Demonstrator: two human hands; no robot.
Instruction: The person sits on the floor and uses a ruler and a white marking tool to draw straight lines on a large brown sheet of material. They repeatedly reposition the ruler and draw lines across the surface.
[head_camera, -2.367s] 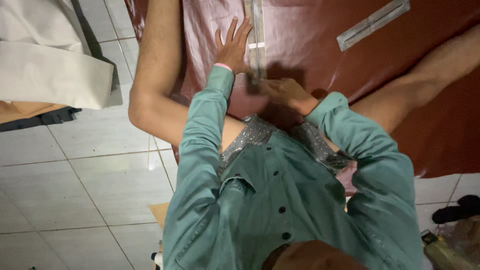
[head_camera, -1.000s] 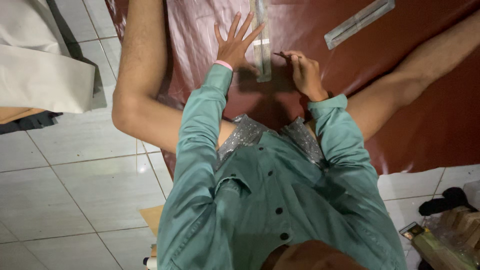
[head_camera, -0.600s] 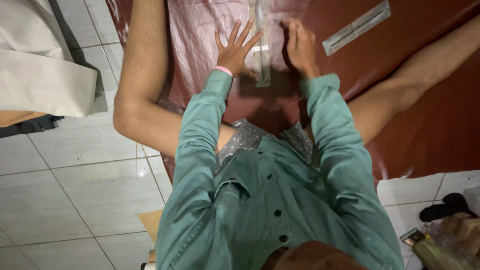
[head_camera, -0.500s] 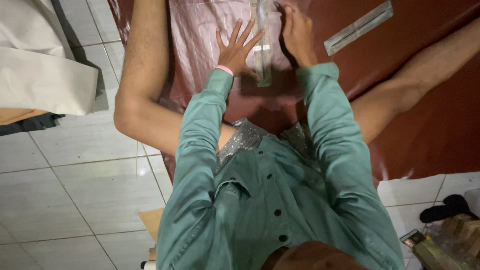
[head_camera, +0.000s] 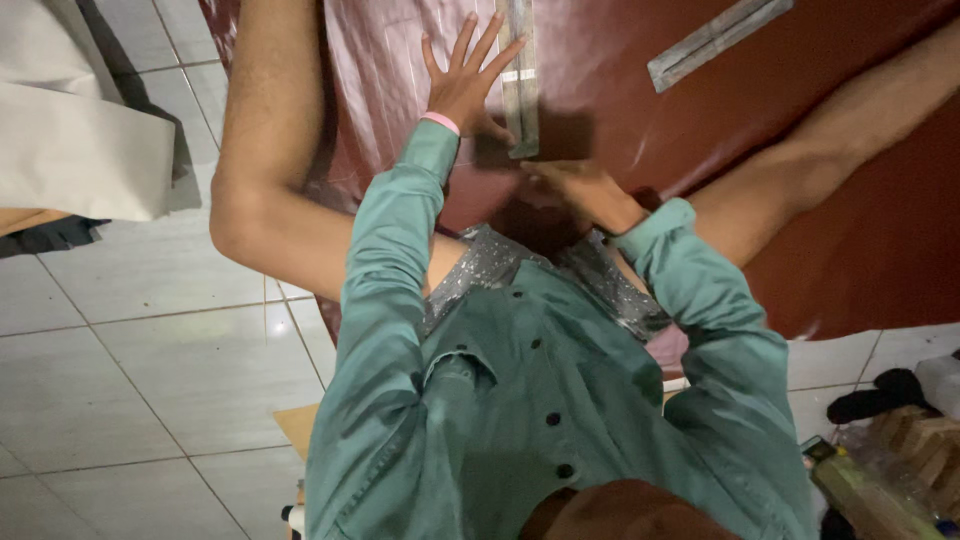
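in the head view, i am looking down at a person sitting on a white tile floor (head_camera: 150, 360) with bare legs spread apart. a big dark red leather sheet (head_camera: 620, 110) is lying between the legs and under them.

the left hand (head_camera: 462, 85) is lying flat on the red sheet with its fingers (head_camera: 470, 35) spread wide and loose. it is holding nothing, only pressing down. a long grey ruler (head_camera: 519, 80) is lying on the sheet, just beside this hand on its right side, and the thumb is touching it or very nearly. the ruler's long way is running up and away from the body, almost straight.

the right hand (head_camera: 580, 188) is sitting low, close to the body, just under the near end of the ruler. its fingers are curled in, but i cannot tell if they are pinching something small or just clenching, because it is dark there. so the ruler is lying up and a bit left from the right fingers, and the left hand is the nearer one to it.

a second grey ruler strip (head_camera: 718, 40) is lying tilted farther right, well apart from both hands. a pale folded cloth (head_camera: 80, 130) is lying at the left. bottles and small things (head_camera: 890, 460) are sitting at the bottom right.
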